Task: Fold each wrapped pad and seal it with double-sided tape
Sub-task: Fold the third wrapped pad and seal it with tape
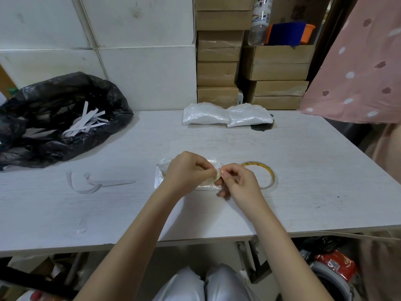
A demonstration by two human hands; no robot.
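Observation:
A wrapped pad (160,178) in clear plastic lies on the white table (303,181), mostly hidden under my hands. My left hand (186,170) and my right hand (235,181) meet over the pad's right end, both with curled fingers, pinching a small strip of tape between them. A thin ring of yellowish double-sided tape (268,177) lies flat just right of my right hand. Two more wrapped pads (225,117) sit side by side at the table's far edge.
A black rubbish bag (54,118) holding several white backing strips slumps at the far left. Loose backing strips (97,183) lie left of the pad. Stacked cardboard boxes (219,61) stand behind the table. A pink spotted cloth (358,72) hangs at right.

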